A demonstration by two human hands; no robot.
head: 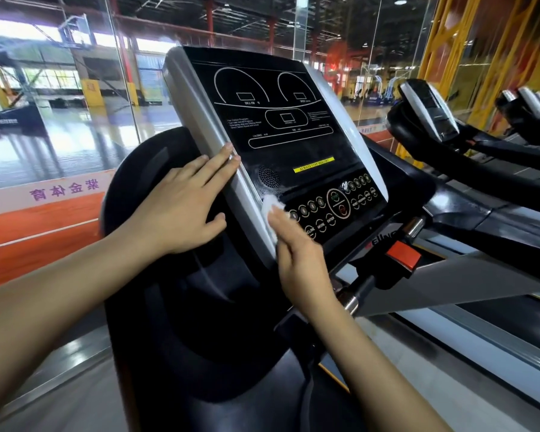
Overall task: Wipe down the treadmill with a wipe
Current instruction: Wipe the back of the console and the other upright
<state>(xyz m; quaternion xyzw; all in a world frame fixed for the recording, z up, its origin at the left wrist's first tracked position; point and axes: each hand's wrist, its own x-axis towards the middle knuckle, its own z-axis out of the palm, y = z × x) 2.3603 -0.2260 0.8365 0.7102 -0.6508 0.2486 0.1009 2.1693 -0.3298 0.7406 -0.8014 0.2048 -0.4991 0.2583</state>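
The treadmill console is a tilted black panel with a silver frame, white dial outlines and rows of round buttons low on its face. My left hand lies flat with straight fingers against the console's silver left edge and the black shroud beside it. My right hand presses a small white wipe onto the lower left corner of the panel, next to the button rows. Most of the wipe is under my fingers. Wet smears show near the speaker grille.
A red safety key and a metal handlebar sit below the console. The treadmill deck runs off lower right. More treadmills stand to the right. Glass panels ahead overlook a sports hall.
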